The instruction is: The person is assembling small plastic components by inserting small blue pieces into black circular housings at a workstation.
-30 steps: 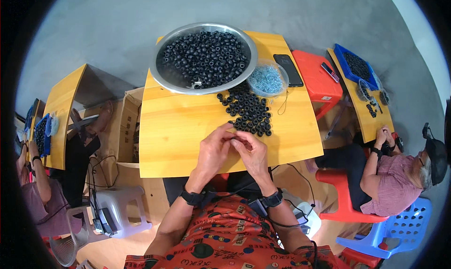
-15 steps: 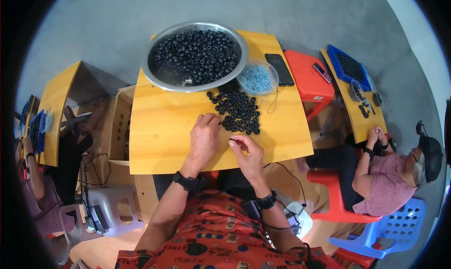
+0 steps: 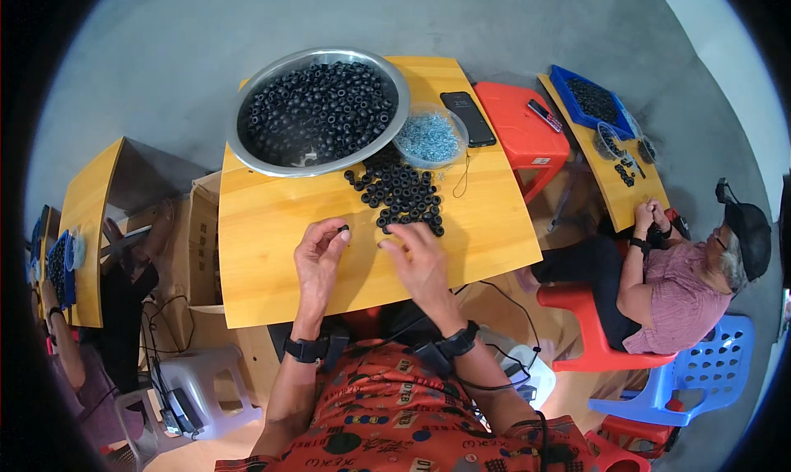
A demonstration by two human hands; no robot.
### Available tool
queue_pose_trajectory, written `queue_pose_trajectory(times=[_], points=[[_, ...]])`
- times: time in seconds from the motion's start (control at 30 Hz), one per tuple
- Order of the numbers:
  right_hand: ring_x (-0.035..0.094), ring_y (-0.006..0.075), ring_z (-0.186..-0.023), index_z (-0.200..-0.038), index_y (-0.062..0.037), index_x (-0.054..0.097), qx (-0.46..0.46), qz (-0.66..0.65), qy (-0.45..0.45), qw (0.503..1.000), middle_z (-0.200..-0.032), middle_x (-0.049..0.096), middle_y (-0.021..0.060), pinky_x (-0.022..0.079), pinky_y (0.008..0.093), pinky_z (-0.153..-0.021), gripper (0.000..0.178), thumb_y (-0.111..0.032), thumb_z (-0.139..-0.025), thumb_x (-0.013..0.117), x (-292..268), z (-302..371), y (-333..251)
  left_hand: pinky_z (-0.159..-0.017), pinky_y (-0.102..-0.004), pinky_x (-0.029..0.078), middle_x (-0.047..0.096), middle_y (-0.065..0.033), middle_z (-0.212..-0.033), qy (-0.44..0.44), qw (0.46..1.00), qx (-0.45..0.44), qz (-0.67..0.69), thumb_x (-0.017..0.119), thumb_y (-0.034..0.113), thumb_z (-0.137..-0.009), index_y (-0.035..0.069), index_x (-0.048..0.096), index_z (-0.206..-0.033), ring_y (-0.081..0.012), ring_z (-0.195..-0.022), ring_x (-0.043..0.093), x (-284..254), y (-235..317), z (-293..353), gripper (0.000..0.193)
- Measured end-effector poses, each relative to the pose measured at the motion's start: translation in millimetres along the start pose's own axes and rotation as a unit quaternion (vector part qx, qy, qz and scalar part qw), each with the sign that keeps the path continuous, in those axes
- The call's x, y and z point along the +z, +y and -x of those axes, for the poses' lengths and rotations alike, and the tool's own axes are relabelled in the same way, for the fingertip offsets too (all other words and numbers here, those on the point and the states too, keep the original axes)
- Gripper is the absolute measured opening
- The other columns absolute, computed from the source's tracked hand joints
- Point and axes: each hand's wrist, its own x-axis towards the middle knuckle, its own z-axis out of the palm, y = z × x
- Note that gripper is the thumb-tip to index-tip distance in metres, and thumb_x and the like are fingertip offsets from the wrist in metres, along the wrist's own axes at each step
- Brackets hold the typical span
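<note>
Between the thumb and fingertips of my left hand (image 3: 318,259) is a small black ring-shaped part (image 3: 344,228), pinched just above the tabletop. My right hand (image 3: 418,259) lies at the near edge of a loose pile of black ring-shaped parts (image 3: 402,190), thumb and fingers apart; its fingertips partly cover a few of them. Beyond the pile stands a wide metal bowl (image 3: 401,124) holding many more of the same parts. Beside it sits a clear round tub (image 3: 461,147) filled with small light-blue pieces.
A dark phone (image 3: 470,119) lies on the yellow table (image 3: 264,258), with a thin cord loop near it. A red stool (image 3: 521,126) stands at the table's right. Further right, a seated person (image 3: 676,295) is at another table with a blue tray (image 3: 589,101). At left are a cardboard box (image 3: 204,250) and another worker's arm.
My left hand has turned and moved left, now showing the black part in its pinch. My right hand has reached forward from its earlier pinch to the pile's edge. The view has shifted slightly.
</note>
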Motion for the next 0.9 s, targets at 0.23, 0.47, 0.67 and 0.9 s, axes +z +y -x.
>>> queue_pose_trajectory(times=[0.23, 0.47, 0.67, 0.9], points=[[0.064, 0.0302, -0.074, -0.094, 0.0020, 0.066, 0.035, 0.091, 0.131, 0.986, -0.081, 0.064, 0.0173, 0.050, 0.0356, -0.069, 0.011, -0.002, -0.084, 0.063, -78.3, -74.3, 69.1, -0.080, -0.0220, 0.045, 0.059, 0.0003, -0.095, -0.016, 0.997, 0.063, -0.028, 0.065, -0.002, -0.086, -0.001, 0.066, -0.100, -0.0088, -0.087, 0.056, 8.3, -12.6, 0.6, 0.014], [0.063, 0.0304, -0.081, -0.094, -0.0014, 0.070, -0.026, 0.139, 0.041, 0.989, -0.089, 0.065, 0.0142, 0.050, 0.0365, -0.073, 0.014, -0.001, -0.080, 0.065, -68.9, -107.8, 116.0, -0.079, -0.0218, 0.045, 0.059, -0.0003, -0.094, -0.021, 0.996, 0.069, -0.046, 0.064, -0.004, -0.086, -0.001, 0.066, -0.099, -0.0087, -0.085, 0.056, 7.8, -13.0, 0.5, 0.014], [0.059, 0.0299, -0.086, -0.088, -0.0053, 0.071, -0.081, 0.202, 0.039, 0.975, -0.084, 0.062, 0.0099, 0.049, 0.0388, -0.073, 0.011, -0.004, -0.078, 0.068, -66.8, -107.6, 106.8, -0.078, -0.0217, 0.045, 0.059, -0.0003, -0.092, -0.022, 0.995, 0.080, -0.058, 0.064, -0.005, -0.086, -0.002, 0.065, -0.098, -0.0086, -0.084, 0.056, 8.2, -11.2, 2.1, 0.013], [0.055, 0.0334, -0.080, -0.080, -0.0037, 0.061, -0.156, 0.277, -0.019, 0.948, -0.081, 0.060, 0.0126, 0.046, 0.0430, -0.072, 0.004, -0.003, -0.078, 0.063, -75.1, -109.1, 105.2, -0.078, -0.0225, 0.046, 0.059, -0.0009, -0.092, -0.006, 0.994, 0.078, -0.075, 0.063, -0.005, -0.086, -0.001, 0.066, -0.099, -0.0091, -0.084, 0.057, 9.8, -6.9, 7.6, 0.014]])
